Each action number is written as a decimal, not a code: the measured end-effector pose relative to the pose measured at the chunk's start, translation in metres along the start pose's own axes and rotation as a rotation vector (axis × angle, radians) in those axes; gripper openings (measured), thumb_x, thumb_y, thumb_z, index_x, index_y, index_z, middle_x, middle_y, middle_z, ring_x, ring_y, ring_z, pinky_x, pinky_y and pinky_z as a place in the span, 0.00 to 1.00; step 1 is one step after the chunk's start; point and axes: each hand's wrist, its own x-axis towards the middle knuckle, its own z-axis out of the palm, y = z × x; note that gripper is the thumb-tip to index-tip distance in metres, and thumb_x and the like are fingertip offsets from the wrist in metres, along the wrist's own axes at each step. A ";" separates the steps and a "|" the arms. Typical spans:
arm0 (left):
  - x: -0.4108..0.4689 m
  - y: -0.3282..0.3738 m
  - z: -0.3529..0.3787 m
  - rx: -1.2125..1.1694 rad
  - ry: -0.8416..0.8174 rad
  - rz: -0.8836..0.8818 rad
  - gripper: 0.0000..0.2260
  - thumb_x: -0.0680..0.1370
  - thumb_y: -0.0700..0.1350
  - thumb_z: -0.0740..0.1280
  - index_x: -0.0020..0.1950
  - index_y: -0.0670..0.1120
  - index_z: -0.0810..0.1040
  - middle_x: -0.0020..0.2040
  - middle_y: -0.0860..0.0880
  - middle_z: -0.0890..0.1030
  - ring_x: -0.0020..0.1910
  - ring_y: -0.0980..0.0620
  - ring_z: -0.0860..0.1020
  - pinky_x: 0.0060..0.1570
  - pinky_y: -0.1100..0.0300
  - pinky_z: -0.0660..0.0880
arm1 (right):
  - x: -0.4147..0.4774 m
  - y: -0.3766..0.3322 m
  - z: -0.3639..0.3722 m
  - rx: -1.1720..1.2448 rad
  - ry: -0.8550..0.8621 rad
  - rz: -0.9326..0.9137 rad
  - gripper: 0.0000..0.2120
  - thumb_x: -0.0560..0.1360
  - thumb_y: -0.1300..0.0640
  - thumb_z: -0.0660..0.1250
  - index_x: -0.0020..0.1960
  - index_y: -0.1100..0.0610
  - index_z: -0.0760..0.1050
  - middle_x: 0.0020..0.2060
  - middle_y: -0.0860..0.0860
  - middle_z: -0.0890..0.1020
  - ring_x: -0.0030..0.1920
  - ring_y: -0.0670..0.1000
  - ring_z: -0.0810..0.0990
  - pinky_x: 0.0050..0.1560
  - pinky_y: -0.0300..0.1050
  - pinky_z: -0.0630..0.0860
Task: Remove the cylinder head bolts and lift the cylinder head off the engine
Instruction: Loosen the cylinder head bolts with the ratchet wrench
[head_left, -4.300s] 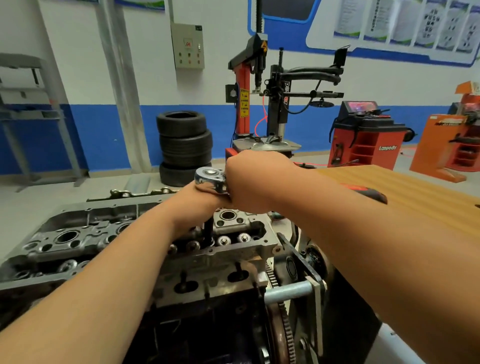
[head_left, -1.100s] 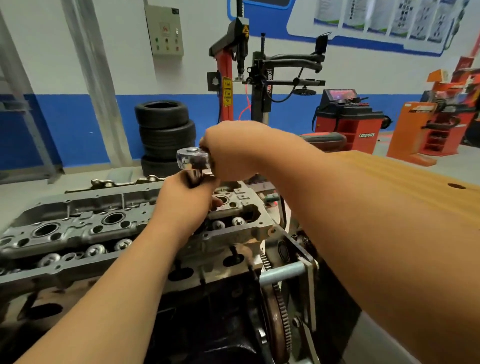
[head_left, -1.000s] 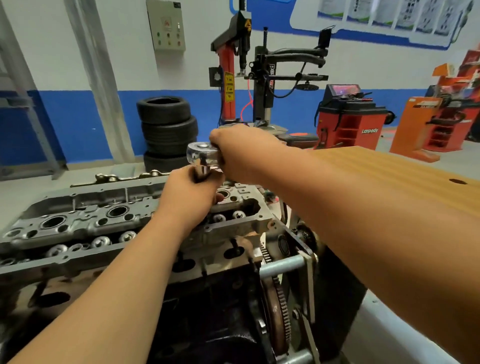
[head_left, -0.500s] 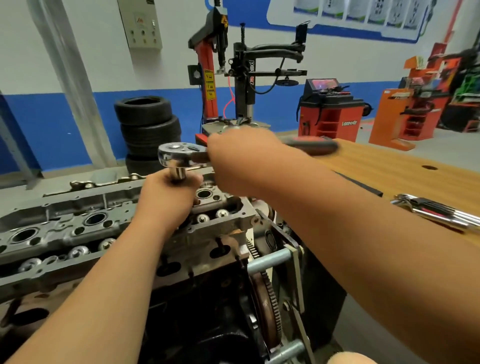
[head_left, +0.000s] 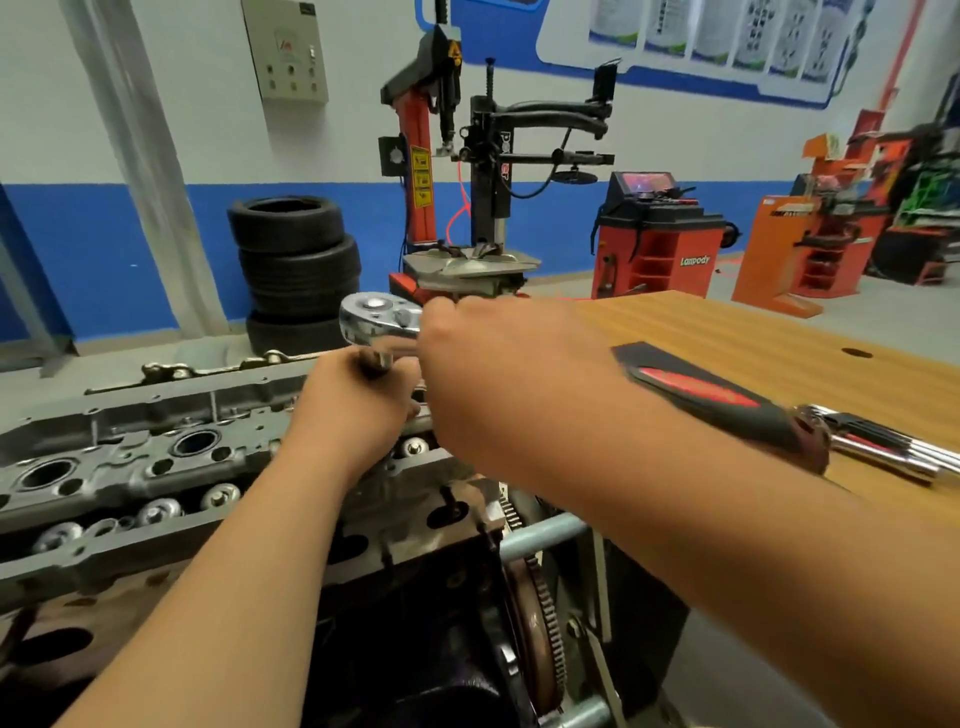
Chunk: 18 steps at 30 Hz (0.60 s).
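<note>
The grey aluminium cylinder head (head_left: 130, 457) sits on the engine block, its valve gear and plug wells exposed. A chrome ratchet (head_left: 379, 317) stands over its right end on an extension. My left hand (head_left: 358, 410) grips that extension just below the ratchet head and hides the bolt. My right hand (head_left: 498, 374) grips the ratchet shaft close to the head. The red and black ratchet handle (head_left: 717, 400) runs out to the right behind my right forearm, above the table.
A wooden table (head_left: 753, 338) stands to the right with chrome tools (head_left: 893, 447) on it. The toothed flywheel (head_left: 535, 634) and stand bars sit below my arms. A tyre stack (head_left: 296, 265), a tyre changer (head_left: 467, 208) and a red wheel balancer (head_left: 660, 244) stand behind.
The ratchet handle has swung from pointing right to pointing right and toward me. My left hand has stayed on the extension. The view has shifted right, showing more of the table.
</note>
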 end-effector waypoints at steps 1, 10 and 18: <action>0.001 0.000 0.001 -0.033 -0.020 0.010 0.13 0.75 0.41 0.63 0.31 0.48 0.76 0.21 0.58 0.76 0.22 0.66 0.74 0.24 0.69 0.67 | 0.000 0.008 0.010 -0.003 0.096 -0.001 0.05 0.64 0.64 0.61 0.33 0.56 0.68 0.23 0.49 0.71 0.21 0.53 0.63 0.26 0.38 0.53; 0.003 -0.008 -0.002 -0.085 0.038 -0.013 0.06 0.72 0.47 0.67 0.35 0.49 0.78 0.25 0.58 0.78 0.27 0.64 0.77 0.32 0.62 0.71 | 0.024 0.005 0.008 -0.049 -0.389 0.024 0.17 0.68 0.58 0.63 0.56 0.58 0.68 0.48 0.58 0.73 0.53 0.61 0.72 0.54 0.60 0.66; -0.003 0.001 -0.004 -0.096 0.061 -0.027 0.10 0.73 0.51 0.71 0.32 0.52 0.80 0.26 0.58 0.79 0.26 0.61 0.74 0.28 0.62 0.67 | 0.046 0.019 0.017 0.153 -0.451 -0.008 0.17 0.76 0.56 0.61 0.65 0.53 0.67 0.59 0.52 0.74 0.61 0.56 0.70 0.65 0.54 0.62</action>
